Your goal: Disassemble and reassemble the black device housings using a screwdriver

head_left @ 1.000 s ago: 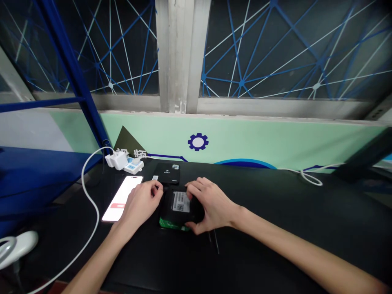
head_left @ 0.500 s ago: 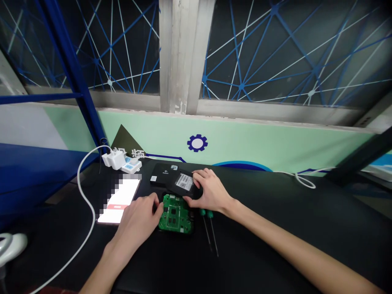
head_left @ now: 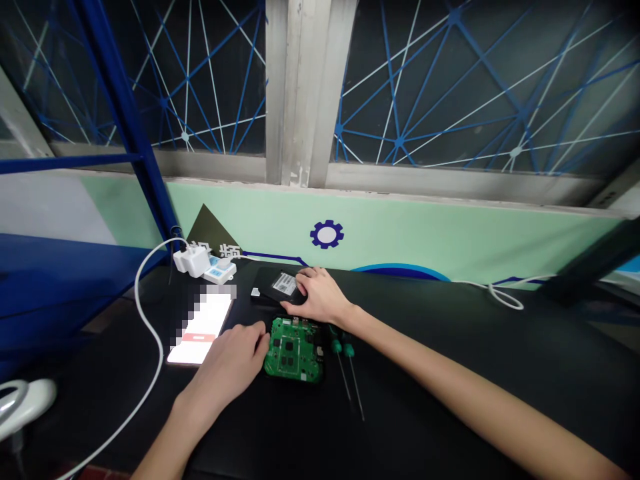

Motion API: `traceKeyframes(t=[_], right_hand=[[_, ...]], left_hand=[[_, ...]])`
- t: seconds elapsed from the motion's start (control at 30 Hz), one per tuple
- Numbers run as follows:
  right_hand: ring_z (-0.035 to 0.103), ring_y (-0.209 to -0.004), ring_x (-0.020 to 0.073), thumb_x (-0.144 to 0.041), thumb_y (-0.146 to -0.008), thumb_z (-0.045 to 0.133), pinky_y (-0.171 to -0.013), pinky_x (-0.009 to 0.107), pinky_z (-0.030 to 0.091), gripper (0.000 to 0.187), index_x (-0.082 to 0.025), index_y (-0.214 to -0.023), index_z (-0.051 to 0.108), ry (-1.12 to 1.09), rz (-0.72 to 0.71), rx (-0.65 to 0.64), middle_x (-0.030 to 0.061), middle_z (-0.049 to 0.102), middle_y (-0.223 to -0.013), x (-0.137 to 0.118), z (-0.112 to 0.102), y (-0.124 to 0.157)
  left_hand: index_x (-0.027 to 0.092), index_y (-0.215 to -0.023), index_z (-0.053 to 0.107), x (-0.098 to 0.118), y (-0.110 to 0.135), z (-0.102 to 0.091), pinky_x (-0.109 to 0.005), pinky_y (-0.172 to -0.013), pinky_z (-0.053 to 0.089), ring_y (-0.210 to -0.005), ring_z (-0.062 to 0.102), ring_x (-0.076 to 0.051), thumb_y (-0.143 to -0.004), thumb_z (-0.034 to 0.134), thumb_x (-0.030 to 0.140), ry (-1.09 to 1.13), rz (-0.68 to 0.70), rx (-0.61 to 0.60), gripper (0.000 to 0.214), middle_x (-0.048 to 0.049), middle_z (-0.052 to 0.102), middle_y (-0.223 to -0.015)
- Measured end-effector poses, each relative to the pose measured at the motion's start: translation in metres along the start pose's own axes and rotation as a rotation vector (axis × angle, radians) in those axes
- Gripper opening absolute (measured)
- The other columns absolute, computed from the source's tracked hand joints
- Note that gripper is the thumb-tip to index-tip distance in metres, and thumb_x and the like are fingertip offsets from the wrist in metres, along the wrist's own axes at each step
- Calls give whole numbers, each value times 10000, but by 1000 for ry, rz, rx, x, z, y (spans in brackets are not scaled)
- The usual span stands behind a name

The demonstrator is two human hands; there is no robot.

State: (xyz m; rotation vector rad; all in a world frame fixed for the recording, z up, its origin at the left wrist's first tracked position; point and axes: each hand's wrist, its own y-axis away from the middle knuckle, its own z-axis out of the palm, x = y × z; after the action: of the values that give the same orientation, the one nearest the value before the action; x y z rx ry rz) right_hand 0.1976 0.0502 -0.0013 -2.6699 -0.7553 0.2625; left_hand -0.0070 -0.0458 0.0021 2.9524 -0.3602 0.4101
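A green circuit board (head_left: 293, 355) lies in a dark casing on the black table. My left hand (head_left: 235, 350) is at its left edge, fingers curled, with the thumb and fingertips against the board. Behind the board, my right hand (head_left: 323, 295) grips a black cover with a white label (head_left: 285, 283) by its right end. This cover lies over a black box (head_left: 260, 277), hiding most of it. Two screwdrivers with green handles (head_left: 343, 349) lie to the right of the board, their shafts pointing toward me; the handles' far ends are partly hidden under my right wrist.
A phone with a bright screen (head_left: 203, 327) lies left of my left hand. Behind it are a white power strip (head_left: 220, 270) and a plugged-in charger (head_left: 193, 260). A white cable (head_left: 150, 320) runs down the left side. A white device (head_left: 30, 407) is at the left edge.
My right hand has moved the black cover back and left, onto the black box, uncovering the board's far edge. My left hand stays at the board. The view has shifted slightly.
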Motion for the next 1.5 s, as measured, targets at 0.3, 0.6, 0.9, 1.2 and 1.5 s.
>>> traceKeyframes(t=[0.3,0.6,0.9,1.2,1.5], right_hand=[[634,-1074,293,-544,-835,686,-919,398,474,404,-213,-697,498,-98,13,-6,128,678,-1216,5,-1,9],[608,-965,241,-456,-888,664,-822,340,465,284,-199,-793,586,-90,-43,-18,79,682,-1003,-5,-32,17],[681,-718,202,-327,-793,755,-566,282,351,122,-233,-864,724,-20,-29,-519,21,729,-792,-19,-67,38],[696,-720,215,-260,-774,743,-545,273,364,92,-226,-859,737,32,-53,-531,29,742,-801,-26,-62,41],[729,-808,254,-220,-769,722,-561,284,388,64,-226,-827,748,39,-46,-556,52,763,-880,-29,-65,35]], left_hand=[[227,-790,489,-1,0,-11,-299,-599,306,-768,610,-215,-1004,357,257,16,61,-55,254,-30,607,-761],[222,-792,489,1,1,-9,-305,-592,307,-748,614,-218,-988,363,239,-1,58,-30,233,-30,600,-744],[221,-819,518,-1,1,-6,-298,-588,316,-748,627,-213,-1002,377,246,6,54,-21,233,-30,612,-753],[231,-801,480,-1,2,-5,-310,-610,338,-774,631,-229,-1005,353,260,23,61,-14,242,-26,612,-757],[229,-818,495,-2,1,-5,-308,-611,342,-777,632,-221,-1021,337,273,17,56,-30,261,-32,619,-774]])
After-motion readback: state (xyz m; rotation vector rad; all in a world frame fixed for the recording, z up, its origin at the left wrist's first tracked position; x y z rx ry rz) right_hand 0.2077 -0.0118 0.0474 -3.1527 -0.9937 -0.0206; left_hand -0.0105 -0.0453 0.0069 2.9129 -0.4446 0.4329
